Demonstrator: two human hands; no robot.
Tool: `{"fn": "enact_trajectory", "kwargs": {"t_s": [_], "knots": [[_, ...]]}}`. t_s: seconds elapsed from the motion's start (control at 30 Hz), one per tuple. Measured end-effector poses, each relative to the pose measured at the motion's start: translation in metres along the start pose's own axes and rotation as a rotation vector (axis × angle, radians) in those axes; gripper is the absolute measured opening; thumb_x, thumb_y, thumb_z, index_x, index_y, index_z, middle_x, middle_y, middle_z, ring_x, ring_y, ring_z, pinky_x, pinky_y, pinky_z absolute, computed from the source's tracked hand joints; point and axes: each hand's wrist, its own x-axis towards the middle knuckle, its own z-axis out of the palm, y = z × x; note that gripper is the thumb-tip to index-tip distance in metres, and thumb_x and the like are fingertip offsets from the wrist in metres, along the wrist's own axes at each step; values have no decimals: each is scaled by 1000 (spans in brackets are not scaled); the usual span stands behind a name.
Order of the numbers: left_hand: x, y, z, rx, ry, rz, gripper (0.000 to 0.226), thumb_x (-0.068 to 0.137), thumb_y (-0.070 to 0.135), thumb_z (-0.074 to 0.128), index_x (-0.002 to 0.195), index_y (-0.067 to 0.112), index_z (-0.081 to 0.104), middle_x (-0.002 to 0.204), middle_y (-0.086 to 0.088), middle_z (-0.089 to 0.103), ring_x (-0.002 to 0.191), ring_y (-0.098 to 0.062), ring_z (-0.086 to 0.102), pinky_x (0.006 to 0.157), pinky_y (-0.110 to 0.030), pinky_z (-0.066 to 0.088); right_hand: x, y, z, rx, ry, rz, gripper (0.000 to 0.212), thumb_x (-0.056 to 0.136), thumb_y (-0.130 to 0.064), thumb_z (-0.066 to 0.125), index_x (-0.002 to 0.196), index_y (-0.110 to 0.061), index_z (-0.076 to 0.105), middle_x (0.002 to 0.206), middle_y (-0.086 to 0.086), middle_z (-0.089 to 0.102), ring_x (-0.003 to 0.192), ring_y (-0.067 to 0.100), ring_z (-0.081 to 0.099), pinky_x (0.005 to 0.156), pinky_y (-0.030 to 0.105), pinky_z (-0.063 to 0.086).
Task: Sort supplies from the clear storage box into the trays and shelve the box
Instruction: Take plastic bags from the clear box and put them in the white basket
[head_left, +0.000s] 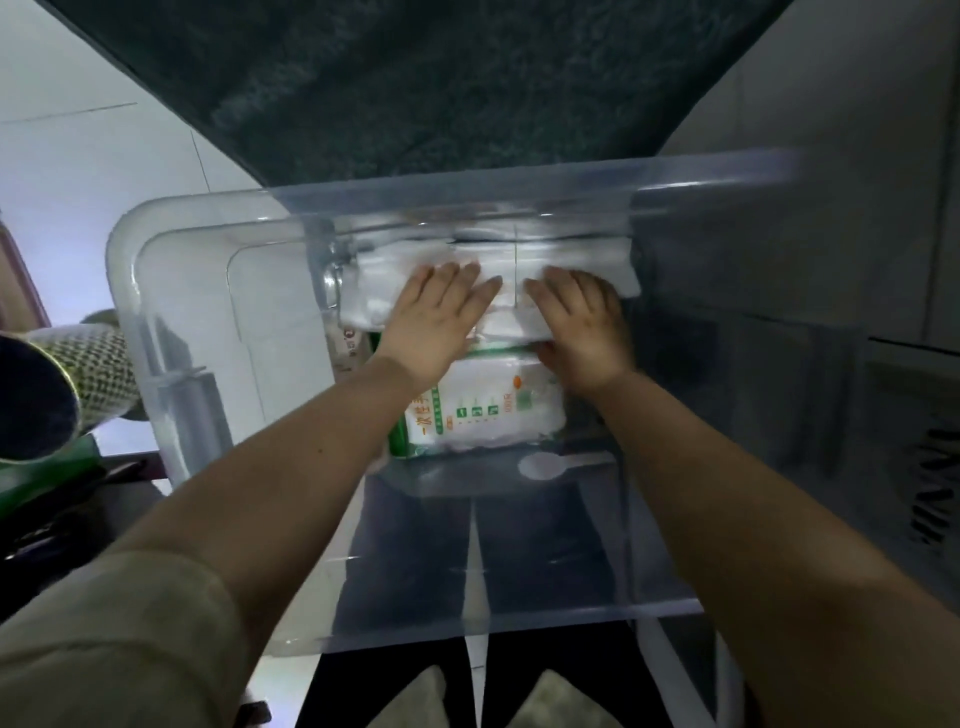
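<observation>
— Where's the box (467, 179)?
— Right in front of you: clear, open at the top, with both your forearms reaching down into it.

— And my hands?
— Your left hand (434, 319) lies flat on the white pack (382, 291) at the far end of the box, with the fingers straight and pressed together. Your right hand (584, 330) is just beside it on the same pack. Its fingers bend over the top and the thumb is tucked at the pack's near edge, so it grips the pack.

— What's underneath?
— A printed pack (488, 415) with green markings, its far end under the white one. A white spoon (550, 464) lies on the box floor, just nearer to you.

— Outside the box?
— A cup (98, 374) with a green pattern sits at your left, beyond the box wall. A dark green rug (467, 78) lies past the far rim. The right side is too blurred to read.
</observation>
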Motion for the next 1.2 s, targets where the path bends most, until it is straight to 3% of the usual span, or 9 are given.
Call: {"fn": "enact_trajectory", "kwargs": {"t_s": [0.07,0.17,0.3,0.37,0.47,0.57,0.73,0.93,1.2], "knots": [[4,-2,0,12,74,34,71,75,16,70,140,13,40,135,-15,50,118,-35,49,105,-46,29,2,2,-7,22,35,-21,72,59,-16,81,126,-7,55,126,18,57,110,39,54,95,51,39],[11,-3,-7,-21,178,47,59,67,7,71,123,10,54,108,-12,63,94,-32,60,90,-39,44,5,2,-14,33,87,-36,56,67,-15,73,120,-5,59,118,17,62,103,38,57,89,47,42],[17,-2,-30,-113,236,43,47,66,4,66,113,8,61,93,-10,67,82,-30,63,77,-35,49,8,1,-33,24,167,-25,44,75,-18,53,116,-5,62,109,15,65,95,35,59,86,41,42],[13,2,-41,-161,249,24,42,68,5,63,110,7,64,89,-10,69,78,-30,63,71,-34,49,7,2,-44,33,199,-13,44,73,-17,52,114,-6,62,108,14,65,97,35,57,86,42,43],[0,9,-48,-249,241,-21,38,76,12,54,114,10,63,92,-9,69,83,-31,63,71,-34,48,-3,2,-50,33,222,-71,46,71,-13,57,117,-5,60,112,15,62,103,33,49,90,44,39],[-5,13,-43,-309,98,-99,39,84,15,60,123,13,58,106,-10,67,98,-33,58,83,-39,44,-11,6,-40,4,168,-62,45,72,-12,63,117,-7,60,114,14,62,103,34,52,92,44,34],[22,19,-37,-131,-86,-105,53,90,33,55,138,17,38,128,-7,51,115,-31,44,94,-40,31,-13,11,-29,10,158,80,43,74,-14,65,117,-9,60,118,15,60,103,37,54,91,44,37],[50,37,-46,-68,-163,-147,54,80,10,65,129,11,43,123,-10,55,114,-29,49,90,-35,38,-16,10,-34,64,185,118,44,71,-5,69,114,-9,62,114,14,61,102,37,54,90,45,40],[18,46,-97,-103,-80,-163,53,81,11,62,131,12,44,126,-9,55,116,-30,48,93,-36,36,-39,-11,-87,123,293,100,45,71,-7,68,115,-11,61,119,13,59,107,32,48,89,45,39]]}}
